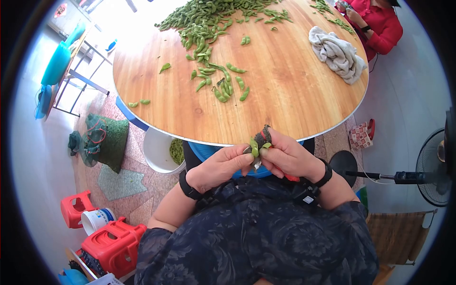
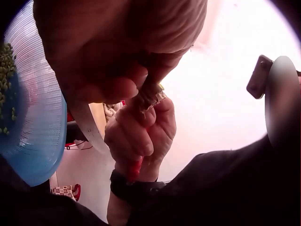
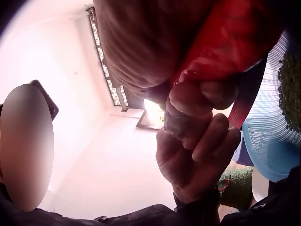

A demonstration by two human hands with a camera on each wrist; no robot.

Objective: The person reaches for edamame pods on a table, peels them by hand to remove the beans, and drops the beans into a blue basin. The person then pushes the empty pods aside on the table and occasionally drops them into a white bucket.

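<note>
Over the lap, just off the table's near edge, both hands meet at a green pod (image 1: 255, 147). The left hand (image 1: 221, 164) pinches it from the left between thumb and fingers. From the other side the right hand (image 1: 292, 156) pinches the pod, with dark wrapping at its fingers and something red (image 1: 290, 177) under its palm. In the right wrist view a red strip (image 3: 225, 42) lies along the right hand. Below the hands sits a blue basket (image 2: 59, 136), holding green beans (image 2: 7, 84) in the left wrist view.
A pile of pods (image 1: 204, 19) covers the far part of the round table (image 1: 161, 99), with a crumpled cloth (image 1: 336, 54) at right. A white bucket (image 1: 152, 149) stands left of the lap, a fan (image 1: 432, 159) at right. Another person (image 1: 387, 28) sits across at the upper right.
</note>
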